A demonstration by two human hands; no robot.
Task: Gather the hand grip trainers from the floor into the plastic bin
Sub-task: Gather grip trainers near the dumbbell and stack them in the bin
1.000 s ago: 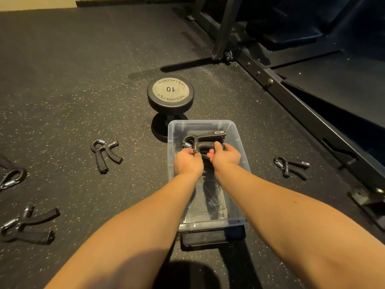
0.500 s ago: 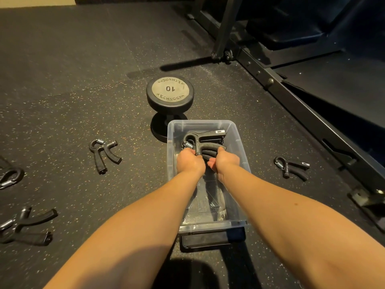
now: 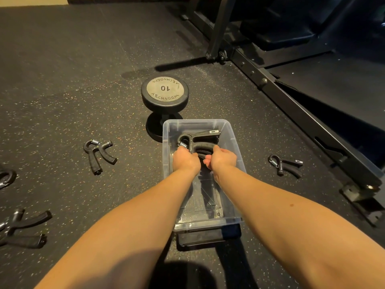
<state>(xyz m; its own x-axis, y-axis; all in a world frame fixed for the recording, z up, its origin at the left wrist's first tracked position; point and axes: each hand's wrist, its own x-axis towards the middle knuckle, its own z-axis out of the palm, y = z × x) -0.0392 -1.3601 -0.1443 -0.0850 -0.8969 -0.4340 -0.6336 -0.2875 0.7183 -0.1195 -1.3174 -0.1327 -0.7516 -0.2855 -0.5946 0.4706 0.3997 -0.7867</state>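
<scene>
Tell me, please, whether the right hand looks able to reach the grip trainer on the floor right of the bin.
Probably yes, once it lets go: the right hand grips a trainer inside the bin, but the floor trainer lies just beyond the bin's right wall, with nothing between.

Speckled black rubber floor [image 3: 83, 80], gym gear scattered across it.
A clear plastic bin [image 3: 194, 125] stands just before an upended dumbbell [image 3: 164, 89]; three grip trainers [image 3: 98, 156] [image 3: 6, 179] [image 3: 23, 230] lie to its left, a fourth grip trainer [image 3: 284, 164] to its right.
</scene>
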